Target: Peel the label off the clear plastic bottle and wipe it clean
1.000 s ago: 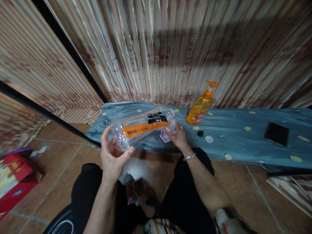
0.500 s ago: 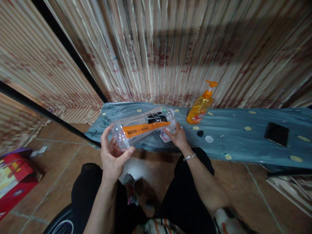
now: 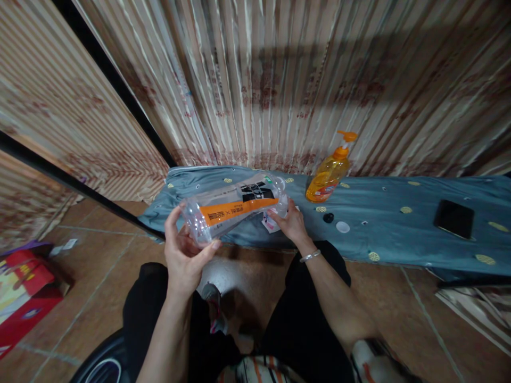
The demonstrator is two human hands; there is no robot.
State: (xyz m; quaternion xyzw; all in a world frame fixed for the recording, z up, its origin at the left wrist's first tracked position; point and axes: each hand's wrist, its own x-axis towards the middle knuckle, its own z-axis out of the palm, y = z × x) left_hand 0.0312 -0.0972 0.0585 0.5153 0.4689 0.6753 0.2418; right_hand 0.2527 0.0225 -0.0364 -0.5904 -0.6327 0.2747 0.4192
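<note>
A clear plastic bottle [image 3: 235,207] with an orange, grey and black label lies sideways across my two hands, tilted up toward the right. My left hand [image 3: 186,255] grips its base end, thumb below and fingers around the far side. At the neck end, my right hand [image 3: 291,221] holds the bottle with its fingers closed; some of the fingers are hidden. Below the bottle, partly covered by it and by my right hand, a small white and pink packet [image 3: 270,222] rests on the blue cloth.
An orange pump bottle [image 3: 325,178] stands on the cloth-covered bench [image 3: 383,213]. Near it lie a black cap [image 3: 328,218] and a white disc [image 3: 342,227]. A dark phone-like slab [image 3: 454,218] is farther right. Black poles [image 3: 115,85] and a red box [image 3: 27,298] are at left.
Almost nothing differs. My hands keep the bottle in about the same place, and my left leg has shifted slightly.
</note>
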